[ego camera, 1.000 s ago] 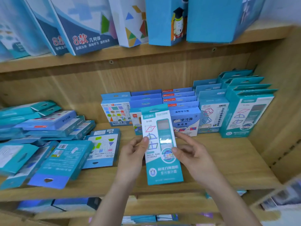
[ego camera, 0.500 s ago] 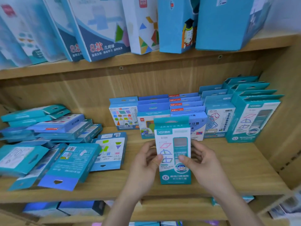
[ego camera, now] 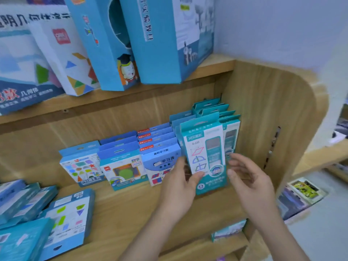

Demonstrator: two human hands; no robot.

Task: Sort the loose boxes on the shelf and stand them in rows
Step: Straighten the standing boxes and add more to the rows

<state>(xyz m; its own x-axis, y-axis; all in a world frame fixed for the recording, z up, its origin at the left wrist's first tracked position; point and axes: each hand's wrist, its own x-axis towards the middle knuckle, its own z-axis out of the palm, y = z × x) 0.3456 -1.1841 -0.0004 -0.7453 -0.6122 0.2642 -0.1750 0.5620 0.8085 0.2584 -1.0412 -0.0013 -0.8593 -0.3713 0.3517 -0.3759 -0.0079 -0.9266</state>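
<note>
A teal and white box (ego camera: pixel 205 147) with shape drawings stands upright at the front of the teal row (ego camera: pixel 211 108), far right on the wooden shelf (ego camera: pixel 131 213). My left hand (ego camera: pixel 178 189) grips its left edge, thumb on the front face. My right hand (ego camera: pixel 250 181) hovers just right of the box with fingers spread, not clearly touching it. Left of it stand rows of blue boxes (ego camera: pixel 160 161) and two other box rows (ego camera: pixel 120 166). Several loose boxes (ego camera: pixel 67 215) lie flat at the shelf's left end.
The shelf's right side wall (ego camera: pixel 263 119) is close beside the teal row. Large boxes (ego camera: pixel 160 44) lean on the shelf above. Below the front edge a lower shelf holds more boxes (ego camera: pixel 227 230). Bare board lies in front of the standing rows.
Both hands carried the teal box up and right from mid-shelf to the front of the teal row. My right hand has come off it and spread. The view swung right.
</note>
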